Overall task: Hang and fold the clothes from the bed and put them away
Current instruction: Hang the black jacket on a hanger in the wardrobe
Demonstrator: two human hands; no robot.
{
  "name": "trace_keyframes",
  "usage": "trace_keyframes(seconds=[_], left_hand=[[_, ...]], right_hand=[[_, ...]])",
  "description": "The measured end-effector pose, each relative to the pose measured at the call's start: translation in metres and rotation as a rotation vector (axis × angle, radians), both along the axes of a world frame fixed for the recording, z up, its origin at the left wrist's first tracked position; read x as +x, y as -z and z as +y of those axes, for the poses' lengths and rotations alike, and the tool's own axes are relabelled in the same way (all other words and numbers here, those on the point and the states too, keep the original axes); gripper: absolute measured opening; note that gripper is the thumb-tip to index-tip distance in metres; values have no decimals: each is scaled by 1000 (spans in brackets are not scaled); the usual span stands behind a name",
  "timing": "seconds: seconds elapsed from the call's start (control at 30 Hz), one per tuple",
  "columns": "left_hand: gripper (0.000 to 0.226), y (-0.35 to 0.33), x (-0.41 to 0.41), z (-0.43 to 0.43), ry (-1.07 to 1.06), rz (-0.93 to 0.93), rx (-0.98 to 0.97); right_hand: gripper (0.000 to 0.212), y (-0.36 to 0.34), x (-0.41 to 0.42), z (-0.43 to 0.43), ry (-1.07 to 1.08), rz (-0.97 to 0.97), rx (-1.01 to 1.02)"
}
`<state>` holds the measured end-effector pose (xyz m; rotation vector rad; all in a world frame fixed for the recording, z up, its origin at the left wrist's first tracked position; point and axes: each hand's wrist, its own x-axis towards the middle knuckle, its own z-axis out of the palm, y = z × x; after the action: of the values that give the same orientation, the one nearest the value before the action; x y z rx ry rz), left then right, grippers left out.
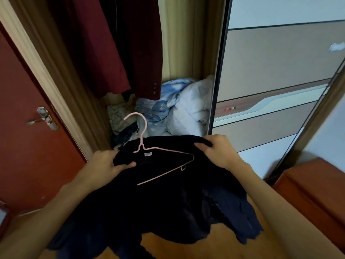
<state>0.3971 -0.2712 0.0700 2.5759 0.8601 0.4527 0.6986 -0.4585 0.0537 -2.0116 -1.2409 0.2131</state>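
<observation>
Wardrobe (179, 53) standing open ahead, so let's look inside. One maroon coat (97, 43) hangs at the left, with three buttons showing on a cuff low down. On the wardrobe bottom sits a crumpled heap of pale blue bedding (179, 101). Just left of it is a smaller patterned cloth pile (119, 116), with some darker scraps at its near edge. The sliding door (270, 62), in beige and white panels, is pushed over to the right.

Now the garment (168, 202): one piece, very dark, navy or black, soft and rumpled. It is held up in front of the wardrobe opening, above the wooden floor (233, 240), its lower edge hanging loose and ragged. A small white label shows at the neck.

One pink wire hanger (142, 144) is with it, hook pointing up toward the wardrobe. Its right arm and bottom bar lie on top of the fabric, its left arm is tucked under.

Two hands on the job. The left grip (108, 163) pinches the left shoulder edge, thumb on top. The right grip (218, 150) has fingers curled over the far right edge of the cloth.

Off to the left is one red door (28, 137) with a silver handle (43, 118).
</observation>
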Motion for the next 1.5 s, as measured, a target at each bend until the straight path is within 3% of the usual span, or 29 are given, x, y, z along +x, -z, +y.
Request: trace_keyframes(seconds=[0.17, 0.27, 0.33, 0.4, 0.43, 0.5, 0.57, 0.67, 0.8, 0.9, 1.03, 1.17, 1.3, 1.43, 1.5], left_hand=[[54, -13, 58, -26, 6, -276, 39], [46, -40, 68, -32, 47, -459, 8], [53, -58, 69, -30, 73, -538, -36], [60, -73, 71, -24, 114, -602, -43], [57, -81, 74, -22, 131, -630, -34], [50, -96, 82, -23, 173, -681, -46], [45, -107, 92, -26, 216, -706, -99], [26, -117, 110, -23, 278, -669, -77], [23, -130, 143, -25, 397, -531, 175], [38, -139, 172, -29, 461, -359, 325], [56, -152, 209, -7, 359, -224, 397], [70, -150, 245, 11, 318, -322, 214], [60, -173, 288, 12, 225, -629, -108], [102, -216, 342, 23, 122, -714, -57], [93, -243, 364, 35, 81, -749, -20]], right_hand=[[40, -32, -84, 5, -182, -236, 144], [55, -46, -89, -3, -274, -350, 78], [58, -67, -67, -22, -225, -383, 186], [38, -85, -32, -43, -97, -391, 411], [35, -93, -14, -50, -20, -434, 438], [52, -103, 16, -57, 2, -463, 312], [59, -104, 28, -58, -45, -363, 136], [71, -99, 30, -56, -62, -338, 67], [44, -116, 15, -40, -68, -326, 115], [46, -140, 12, -25, -80, -153, 155], [37, -181, 29, -11, 20, 387, 234], [75, -222, 64, 12, 43, 875, 305], [98, -258, 101, 40, -28, 984, 423], [74, -297, 131, 65, -195, 1000, 499], [56, -317, 145, 82, -247, 903, 502]])
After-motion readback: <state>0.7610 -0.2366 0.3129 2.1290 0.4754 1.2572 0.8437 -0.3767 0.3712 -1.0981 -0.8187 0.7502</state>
